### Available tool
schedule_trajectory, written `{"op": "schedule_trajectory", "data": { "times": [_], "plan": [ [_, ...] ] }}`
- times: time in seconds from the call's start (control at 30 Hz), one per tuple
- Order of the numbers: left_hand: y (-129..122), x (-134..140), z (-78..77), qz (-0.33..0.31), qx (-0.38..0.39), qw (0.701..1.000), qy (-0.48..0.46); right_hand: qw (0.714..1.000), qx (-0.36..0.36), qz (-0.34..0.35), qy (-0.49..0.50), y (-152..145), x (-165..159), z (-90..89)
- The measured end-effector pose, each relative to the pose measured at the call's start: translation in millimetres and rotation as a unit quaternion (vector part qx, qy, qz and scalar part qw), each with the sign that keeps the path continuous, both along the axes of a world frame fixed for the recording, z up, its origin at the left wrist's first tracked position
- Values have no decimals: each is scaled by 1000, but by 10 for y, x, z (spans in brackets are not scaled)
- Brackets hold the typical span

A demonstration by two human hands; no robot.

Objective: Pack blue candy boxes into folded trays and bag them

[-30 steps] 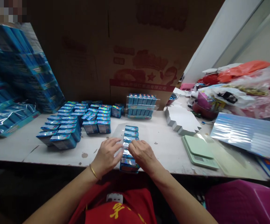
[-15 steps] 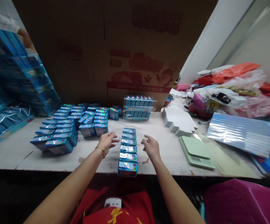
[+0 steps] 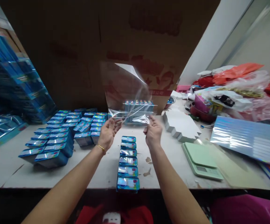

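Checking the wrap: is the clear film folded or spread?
Spread, though creased: the film fans out above the left hand and right hand.

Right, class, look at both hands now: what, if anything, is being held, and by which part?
A clear plastic film: the left hand and right hand pinch its lower edge, one toward each side.

We hold our left forearm [image 3: 71, 182] and right forearm [image 3: 176, 185] outstretched, left hand [image 3: 107, 133] and right hand [image 3: 153, 133] level, apart, both pinching.
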State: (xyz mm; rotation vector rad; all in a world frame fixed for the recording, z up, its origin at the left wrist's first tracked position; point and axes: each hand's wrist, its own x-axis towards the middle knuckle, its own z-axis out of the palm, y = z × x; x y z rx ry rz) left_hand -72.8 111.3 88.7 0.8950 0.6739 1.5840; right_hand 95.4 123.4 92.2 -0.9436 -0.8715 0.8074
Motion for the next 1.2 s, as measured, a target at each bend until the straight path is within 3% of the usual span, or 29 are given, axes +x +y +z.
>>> {"op": "schedule_trajectory", "data": {
  "times": [0.1,0.17,0.3,0.47,0.67,0.8,0.93,1.03,1.1,1.2],
  "plan": [
    [368,61,-610,45,-128,987,91,990,-133,43,21,369,4,-620],
    [535,104,-876,62,-169,974,136,984,-167,52,20,513,28,-910],
    [623,146,-1164,82,-204,952,213,979,-191,69,-18,546,111,-1237],
    [381,128,-1403,89,-204,917,332,969,-212,62,-110,191,86,-1482],
    [122,133,-1478,105,-195,896,385,932,-222,-44,-282,-191,-161,-1544],
    [23,76,-1461,103,-225,886,392,939,-240,-52,-239,-285,-257,-1584],
    [-105,-50,-1443,96,-264,873,398,935,-306,-34,-174,-484,-302,-1586],
    [-277,-167,-1390,76,-253,844,467,919,-319,-16,-232,-711,-265,-1510],
    [-401,-237,-1338,46,-205,805,555,885,-299,7,-356,-829,-210,-1438],
    [-498,-306,-1263,10,-122,728,675,783,-239,15,-574,-868,-131,-1322]
  ]
}}
